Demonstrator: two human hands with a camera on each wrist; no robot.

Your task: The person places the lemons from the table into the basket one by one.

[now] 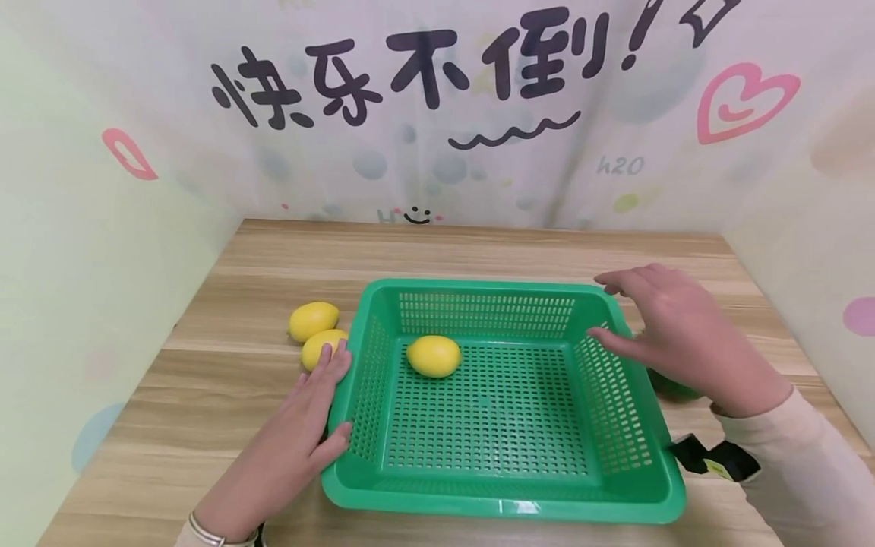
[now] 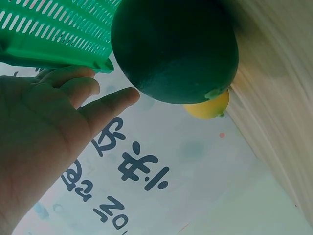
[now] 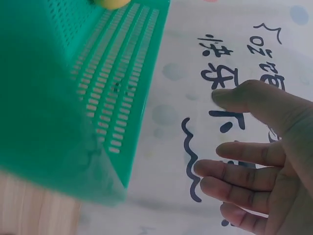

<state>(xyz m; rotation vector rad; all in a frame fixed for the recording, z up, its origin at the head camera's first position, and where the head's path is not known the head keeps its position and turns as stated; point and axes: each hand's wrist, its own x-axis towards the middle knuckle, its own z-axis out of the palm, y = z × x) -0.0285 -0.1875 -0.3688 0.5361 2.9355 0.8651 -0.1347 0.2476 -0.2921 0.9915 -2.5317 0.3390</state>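
A green plastic basket [image 1: 519, 507] with slotted walls sits on the wooden table, and one lemon [image 1: 434, 356] lies inside it. My left hand [image 1: 294, 441] is at the basket's left rim, fingers fairly straight; whether it touches the rim is unclear. Two lemons [image 1: 314, 321] lie outside, beyond those fingers, the nearer partly covered. In the left wrist view a smooth dark green fruit [image 2: 176, 49] is close beside the left hand, a lemon [image 2: 212, 105] showing behind it. Above the right rim my right hand [image 1: 673, 327] hovers with nothing held, thumb apart from fingers.
Another dark green object [image 1: 673, 386] lies right of the basket, mostly hidden by the right hand and the rim. A printed cloth backdrop [image 1: 437, 167] stands along the table's back edge, with pale walls at both sides.
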